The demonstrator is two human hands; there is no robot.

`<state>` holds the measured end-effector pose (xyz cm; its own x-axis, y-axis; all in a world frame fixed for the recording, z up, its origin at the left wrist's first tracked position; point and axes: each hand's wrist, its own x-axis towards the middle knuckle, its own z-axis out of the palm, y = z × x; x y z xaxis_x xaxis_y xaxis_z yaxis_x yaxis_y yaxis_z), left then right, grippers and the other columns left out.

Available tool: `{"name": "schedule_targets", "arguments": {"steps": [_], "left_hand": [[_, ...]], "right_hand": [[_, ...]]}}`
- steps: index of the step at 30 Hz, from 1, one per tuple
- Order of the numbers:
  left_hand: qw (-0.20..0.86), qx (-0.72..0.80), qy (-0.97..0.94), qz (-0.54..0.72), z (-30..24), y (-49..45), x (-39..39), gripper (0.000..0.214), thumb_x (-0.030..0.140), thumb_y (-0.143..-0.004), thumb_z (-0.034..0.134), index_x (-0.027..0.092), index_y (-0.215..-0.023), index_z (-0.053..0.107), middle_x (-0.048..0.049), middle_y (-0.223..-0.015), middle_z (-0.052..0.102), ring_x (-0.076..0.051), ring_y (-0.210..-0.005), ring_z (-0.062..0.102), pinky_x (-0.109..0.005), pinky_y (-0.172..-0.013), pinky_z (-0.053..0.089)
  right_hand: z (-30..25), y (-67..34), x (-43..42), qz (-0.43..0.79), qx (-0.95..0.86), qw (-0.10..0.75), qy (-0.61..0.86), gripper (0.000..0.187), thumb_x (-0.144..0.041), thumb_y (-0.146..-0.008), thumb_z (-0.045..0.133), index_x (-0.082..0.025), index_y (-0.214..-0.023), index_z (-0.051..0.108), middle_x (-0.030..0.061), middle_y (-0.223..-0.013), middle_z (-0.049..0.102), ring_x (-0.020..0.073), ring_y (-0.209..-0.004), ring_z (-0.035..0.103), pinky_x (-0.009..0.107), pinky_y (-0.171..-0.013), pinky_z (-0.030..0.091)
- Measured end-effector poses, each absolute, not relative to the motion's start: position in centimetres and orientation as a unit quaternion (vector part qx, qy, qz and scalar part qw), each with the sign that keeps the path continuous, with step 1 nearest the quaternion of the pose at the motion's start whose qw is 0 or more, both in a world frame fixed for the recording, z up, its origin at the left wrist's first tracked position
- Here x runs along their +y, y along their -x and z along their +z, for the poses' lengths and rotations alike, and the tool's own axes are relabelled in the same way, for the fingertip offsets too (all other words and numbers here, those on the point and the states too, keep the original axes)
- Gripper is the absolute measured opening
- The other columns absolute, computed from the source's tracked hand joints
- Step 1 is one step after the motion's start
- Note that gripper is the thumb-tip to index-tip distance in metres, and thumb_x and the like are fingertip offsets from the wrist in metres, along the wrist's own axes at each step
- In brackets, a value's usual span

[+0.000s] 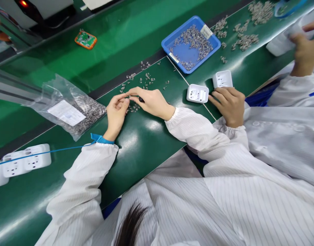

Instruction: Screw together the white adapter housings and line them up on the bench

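Head view: your work appears to be partway through, judged by the loose stock. Many small metal parts [133, 108] lie scattered on the bench [152, 147], and more fill the clear bag [91, 114] and the blue tray [184, 56]. These count as not yet dealt with. No finished piece can be identified near your fingers; if one exists between them, it is too small to confirm. The white socket units [36, 155] stand on your far left, well apart from your hands; whether they bear on this work cannot be told.

Position of the parts: one group lies just under and beside your meeting fingertips, and another is strewn beyond them, toward the bench's far edge. The bag lies beside your left hand [117, 111]; the tray sits farther off, beyond your right hand [155, 102].

State of the hands: your right hand pinches a small dark object [141, 99] between thumb and fingers. Your left thumb and forefinger are drawn close together at your right fingertips; you cannot be certified as gripping a part there, since the contact is obscured.
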<state>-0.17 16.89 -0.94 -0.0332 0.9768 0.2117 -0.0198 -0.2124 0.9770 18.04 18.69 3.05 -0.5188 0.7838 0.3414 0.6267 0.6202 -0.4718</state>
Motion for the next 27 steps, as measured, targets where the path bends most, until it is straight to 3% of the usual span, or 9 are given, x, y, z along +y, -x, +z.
{"name": "schedule_targets", "arguments": {"steps": [3,7,13,20,27], "left_hand": [[0.451,0.450,-0.540,0.550,-0.9,0.2,16.9,0.034,0.050,-0.086,0.076,0.019,-0.099,0.075,-0.0018,-0.076,0.065,-0.003,-0.049,0.048,-0.012,-0.042,0.038],[0.476,0.442,-0.542,0.533,-0.9,0.4,17.0,0.034,0.051,-0.086,0.076,0.018,-0.094,0.074,-0.0036,-0.081,0.068,-0.004,-0.048,0.049,-0.013,-0.040,0.036],[0.480,0.441,-0.542,0.531,-0.9,0.5,17.0,0.034,0.051,-0.085,0.076,0.019,-0.095,0.072,-0.0019,-0.081,0.065,-0.004,-0.048,0.049,-0.014,-0.040,0.036],[0.468,0.449,-0.539,0.538,-0.5,0.1,16.9,0.040,0.056,-0.084,0.076,0.018,-0.090,0.066,0.0023,-0.065,0.054,-0.005,-0.046,0.045,-0.015,-0.040,0.034],[0.469,0.470,-0.534,0.523,-0.2,-0.1,16.5,0.044,0.058,-0.082,0.077,0.017,-0.089,0.066,0.0022,-0.064,0.055,-0.006,-0.048,0.046,-0.016,-0.043,0.037]], "right_hand": [[2.6,-18.0,18.8,0.135,-0.862,0.282,0.398,0.035,-0.031,-0.107,0.042,-0.022,-0.136,0.059,-0.0009,-0.133,0.067,0.0119,-0.117,0.066,0.021,-0.088,0.047],[2.4,-18.1,18.8,0.123,-0.860,0.284,0.406,0.033,-0.034,-0.107,0.042,-0.025,-0.130,0.064,-0.0041,-0.128,0.069,0.0107,-0.112,0.068,0.020,-0.083,0.046],[3.1,-18.0,18.9,0.123,-0.847,0.256,0.449,0.033,-0.038,-0.107,0.042,-0.020,-0.120,0.067,-0.0022,-0.117,0.072,0.0110,-0.102,0.069,0.021,-0.072,0.041],[3.7,-18.1,18.9,0.139,-0.848,0.239,0.453,0.028,-0.036,-0.105,0.047,-0.018,-0.116,0.067,-0.0009,-0.115,0.072,0.0121,-0.100,0.069,0.023,-0.073,0.039],[2.8,-18.3,19.0,0.130,-0.852,0.286,0.419,0.027,-0.039,-0.103,0.051,-0.020,-0.109,0.070,-0.0024,-0.107,0.074,0.0101,-0.097,0.069,0.024,-0.066,0.035]]}}
